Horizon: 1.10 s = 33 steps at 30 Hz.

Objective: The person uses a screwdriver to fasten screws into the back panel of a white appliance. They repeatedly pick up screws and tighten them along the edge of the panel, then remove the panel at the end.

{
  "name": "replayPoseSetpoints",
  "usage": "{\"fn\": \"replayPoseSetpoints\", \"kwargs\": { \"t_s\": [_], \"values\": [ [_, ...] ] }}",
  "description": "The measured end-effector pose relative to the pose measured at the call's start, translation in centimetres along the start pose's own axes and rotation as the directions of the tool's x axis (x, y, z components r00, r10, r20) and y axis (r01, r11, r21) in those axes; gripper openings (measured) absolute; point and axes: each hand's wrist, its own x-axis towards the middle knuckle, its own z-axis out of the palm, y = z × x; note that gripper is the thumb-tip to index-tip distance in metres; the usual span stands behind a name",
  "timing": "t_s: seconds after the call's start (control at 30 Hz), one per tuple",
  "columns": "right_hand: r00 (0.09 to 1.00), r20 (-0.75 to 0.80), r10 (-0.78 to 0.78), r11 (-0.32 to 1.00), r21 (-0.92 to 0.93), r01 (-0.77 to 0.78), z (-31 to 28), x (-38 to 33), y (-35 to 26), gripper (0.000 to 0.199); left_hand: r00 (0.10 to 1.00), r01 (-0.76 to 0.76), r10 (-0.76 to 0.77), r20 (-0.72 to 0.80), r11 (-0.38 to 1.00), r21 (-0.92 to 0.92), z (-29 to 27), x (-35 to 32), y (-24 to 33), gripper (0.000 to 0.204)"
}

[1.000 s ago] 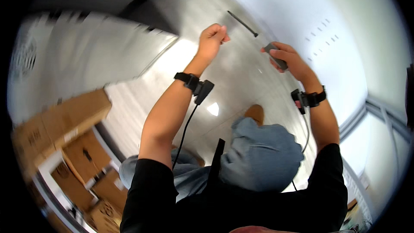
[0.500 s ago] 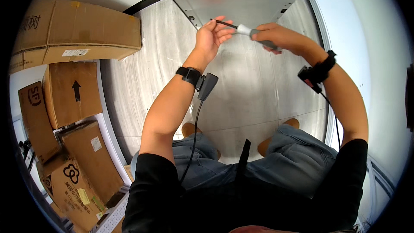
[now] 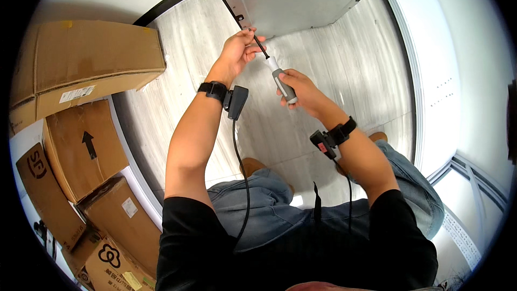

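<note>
The screwdriver point(image 3: 273, 66) is above the floor point(image 3: 328, 70), between your two hands, just off the near-left corner of the grey metal panel point(image 3: 301, 0). Its long axis slants: the handle's butt points back toward you and to the right, the shaft away from you and to the left, roughly in line with the panel's left edge. From your right hand point(image 3: 301, 90), the shaft runs forward and left to that corner. Your left hand point(image 3: 235, 52) is the nearer one to both the tip end and the corner; your right is farther back.

Your right fingers are wrapped round the handle, thumb laid along it. Your left fingers are curled about the far part of the shaft; you cannot tell from here whether they pinch it or only steady it. Nor does the view show whether the tip meets the panel, since your fingertips crowd that spot.

The screwdriver has a thick, grey handle with pale stripes, a whitish collar at its front, and a thin, straight, dark shaft.
</note>
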Motion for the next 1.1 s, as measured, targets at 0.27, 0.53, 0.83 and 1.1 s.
{"fn": "replayPoseSetpoints", "kwargs": {
  "t_s": [0.27,0.53,0.83,1.1],
  "values": [
    [0.996,0.034,-0.083,0.956,0.284,0.070,1.5,1.7,3.2,0.032,0.996,-0.007,0.026,-0.091,0.979,0.206,-0.2,-0.1,0.5,0.025],
    [0.995,0.013,-0.101,0.933,0.349,0.090,2.5,2.2,2.8,0.028,0.992,0.016,0.015,-0.126,0.971,0.239,-0.3,-0.2,1.3,0.024],
    [0.972,0.202,-0.117,0.789,0.613,-0.032,2.1,3.8,3.8,0.028,0.983,0.047,-0.001,-0.183,0.968,0.247,-0.2,0.0,1.7,0.025],
    [1.000,-0.014,-0.015,0.966,0.257,0.018,3.7,6.7,5.2,0.029,0.967,0.044,0.040,-0.251,0.946,0.321,0.0,0.1,1.3,0.018]
  ]
}}
